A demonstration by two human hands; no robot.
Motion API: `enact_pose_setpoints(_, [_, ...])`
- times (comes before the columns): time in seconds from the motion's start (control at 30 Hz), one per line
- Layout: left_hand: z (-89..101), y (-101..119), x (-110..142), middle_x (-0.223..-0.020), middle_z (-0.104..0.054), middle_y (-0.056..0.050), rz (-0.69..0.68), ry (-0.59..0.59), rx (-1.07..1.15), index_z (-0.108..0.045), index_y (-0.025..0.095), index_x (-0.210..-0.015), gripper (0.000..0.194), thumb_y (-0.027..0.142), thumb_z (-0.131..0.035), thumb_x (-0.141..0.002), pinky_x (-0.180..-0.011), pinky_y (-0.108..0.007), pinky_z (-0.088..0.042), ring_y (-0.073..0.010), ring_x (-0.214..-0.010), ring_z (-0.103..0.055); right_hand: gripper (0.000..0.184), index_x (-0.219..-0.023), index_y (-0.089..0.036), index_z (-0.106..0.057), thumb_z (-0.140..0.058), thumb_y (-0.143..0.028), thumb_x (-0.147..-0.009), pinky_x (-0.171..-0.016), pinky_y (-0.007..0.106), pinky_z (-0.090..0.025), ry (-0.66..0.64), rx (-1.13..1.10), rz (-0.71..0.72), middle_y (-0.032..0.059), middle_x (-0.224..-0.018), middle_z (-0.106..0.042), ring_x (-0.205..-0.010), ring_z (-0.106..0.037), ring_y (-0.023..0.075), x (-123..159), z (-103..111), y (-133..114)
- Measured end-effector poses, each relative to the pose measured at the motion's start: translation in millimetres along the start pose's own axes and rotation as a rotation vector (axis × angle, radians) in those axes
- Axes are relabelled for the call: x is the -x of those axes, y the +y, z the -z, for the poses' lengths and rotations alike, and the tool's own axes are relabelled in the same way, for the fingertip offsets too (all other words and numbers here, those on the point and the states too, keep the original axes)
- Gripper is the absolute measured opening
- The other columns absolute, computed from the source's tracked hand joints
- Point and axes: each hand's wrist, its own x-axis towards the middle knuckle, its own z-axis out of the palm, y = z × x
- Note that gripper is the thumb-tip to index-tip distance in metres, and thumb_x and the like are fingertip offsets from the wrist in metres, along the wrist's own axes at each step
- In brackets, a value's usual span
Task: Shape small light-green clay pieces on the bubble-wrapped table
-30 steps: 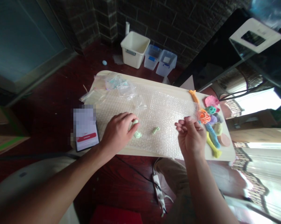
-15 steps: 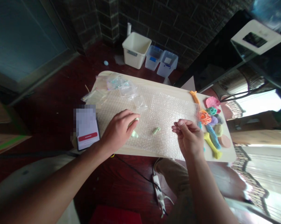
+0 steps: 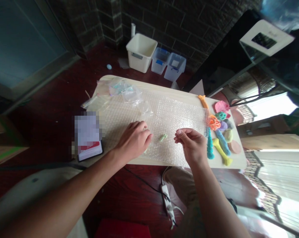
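Inspecting the work area: one small, pale green, knobbly piece of soft clay-like material (image 3: 162, 137) lies on a sheet of clear bubble wrap (image 3: 179, 114), between the two hands and touching neither. The wrap covers much of a pale wooden tabletop (image 3: 238, 162).

Left hand (image 3: 136, 139): palm down over the wrap, fingers loosely curled, thumb beside the forefinger. Any item beneath is hidden; grip cannot be told.

Right hand (image 3: 192, 143): raised near the green piece, thumb and forefinger brought together at the tips, other fingers folded. Whether a small scrap sits between the tips cannot be told.

Handling, as judged: the step in hand appears to be fine fingertip work on small pieces. The material looks soft, so light pressure from the finger pads would best preserve the knobbly surface; a firm squeeze could flatten it. The left wrist should be kept from dragging the wrap, which might roll the piece.

Containers: beyond the table, on the floor, stand a cream ribbed plastic bin (image 3: 137, 62), its inner wall partly visible; a translucent plastic tub with a blue patch (image 3: 156, 68); and just beside that, a translucent plastic tub with a dark blue handle (image 3: 171, 74). The latter shows a pale rectangle, either content or label; unclear which. At the table's far left corner, crumpled clear plastic bags (image 3: 132, 96) overlap, with teal matter showing through; its nature is not discernible.
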Motion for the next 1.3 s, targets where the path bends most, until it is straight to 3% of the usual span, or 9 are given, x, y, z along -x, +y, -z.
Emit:
enact_pose_setpoints(0.1, [1.8,7,-2,-0.114,-0.067,-0.016,-0.018,0.054,-0.022,-0.075,0.014,-0.106,0.026,0.025,-0.052,-0.103,-0.096,-0.047,-0.048,-0.0303,-0.105,-0.063,0.026,-0.09,-0.017,-0.082,-0.095,-0.031,-0.073,-0.074,0.034,-0.067,-0.014,-0.021,-0.085,0.0058,-0.081,-0.082,-0.072,-0.078,0.0175,2,5,1])
enact_pose_setpoints(0.2, [2.1,12,-3,-0.114,-0.067,-0.015,-0.049,0.089,0.014,-0.073,0.015,-0.11,0.024,0.024,-0.053,-0.102,-0.098,-0.047,-0.048,-0.0296,-0.106,-0.062,0.031,-0.096,-0.015,-0.083,-0.095,-0.033,-0.074,-0.082,0.034,-0.068,-0.039,-0.054,-0.145,0.0089,-0.087,-0.084,-0.079,-0.081,0.0191,7,7,-1])
enact_pose_setpoints(0.37, [-0.6,15,-3,-0.111,-0.068,-0.012,-0.067,0.082,0.069,-0.073,0.016,-0.107,0.021,0.019,-0.054,-0.099,-0.097,-0.045,-0.049,-0.028,-0.103,-0.063,0.034,-0.085,-0.014,-0.081,-0.094,-0.043,-0.073,-0.06,0.025,-0.065,-0.091,-0.104,-0.228,0.0068,-0.073,-0.08,-0.063,-0.078,0.0169,11,7,-8])
enact_pose_setpoints(0.5, [-0.9,15,-3,-0.108,-0.069,-0.012,-0.086,0.104,0.122,-0.073,0.017,-0.105,0.021,0.019,-0.053,-0.1,-0.095,-0.044,-0.05,-0.0272,-0.101,-0.064,0.04,-0.077,-0.018,-0.076,-0.096,-0.051,-0.068,-0.041,0.018,-0.052,-0.132,-0.216,-0.243,-0.0009,-0.059,-0.071,-0.047,-0.065,0.0108,11,7,-15])
enact_pose_setpoints(0.7, [-1.2,10,-4,-0.106,-0.069,-0.011,-0.094,0.135,0.159,-0.073,0.017,-0.103,0.02,0.019,-0.054,-0.1,-0.094,-0.043,-0.051,-0.0261,-0.1,-0.066,0.049,-0.07,-0.022,-0.062,-0.094,-0.06,-0.065,-0.031,0.015,-0.029,-0.162,-0.322,-0.258,-0.009,-0.053,-0.051,-0.039,-0.041,0.0058,13,10,-21])
enact_pose_setpoints(0.8, [-0.8,9,-4,-0.105,-0.07,-0.011,-0.085,0.149,0.177,-0.073,0.017,-0.102,0.019,0.018,-0.055,-0.099,-0.094,-0.043,-0.052,-0.0258,-0.099,-0.066,0.05,-0.065,-0.022,-0.06,-0.094,-0.06,-0.065,-0.03,0.014,-0.023,-0.174,-0.348,-0.263,-0.0102,-0.051,-0.042,-0.039,-0.032,0.0057,14,10,-24])
enact_pose_setpoints(0.93, [4.7,21,-3,-0.106,-0.072,-0.01,-0.081,0.193,0.312,-0.073,0.017,-0.108,0.018,0.021,-0.057,-0.101,-0.094,-0.041,-0.053,-0.0245,-0.1,-0.067,0.042,-0.07,-0.022,-0.07,-0.095,-0.054,-0.066,-0.03,0.013,-0.023,-0.215,-0.413,-0.345,-0.0094,-0.051,-0.048,-0.038,-0.032,0.0045,19,3,-24])
enact_pose_setpoints(1.13, [14.1,45,-1,-0.104,-0.08,-0.007,0.063,0.244,0.691,-0.074,0.02,-0.108,0.019,0.032,-0.076,-0.094,-0.087,-0.033,-0.059,-0.0212,-0.097,-0.075,0.035,-0.082,-0.021,-0.08,-0.094,-0.05,-0.069,-0.03,0.016,-0.028,-0.261,-0.324,-0.378,-0.0066,-0.05,-0.058,-0.034,-0.035,0.0045,28,-12,-15])
enact_pose_setpoints(1.3, [15.3,47,2,-0.099,-0.084,-0.004,0.136,0.274,0.758,-0.08,0.022,-0.102,0.013,0.031,-0.079,-0.092,-0.083,-0.031,-0.061,-0.0208,-0.09,-0.079,0.041,-0.062,-0.017,-0.073,-0.091,-0.052,-0.074,-0.032,0.017,-0.029,-0.327,-0.285,-0.39,-0.0056,-0.044,-0.053,-0.032,-0.036,0.004,31,-22,-11])
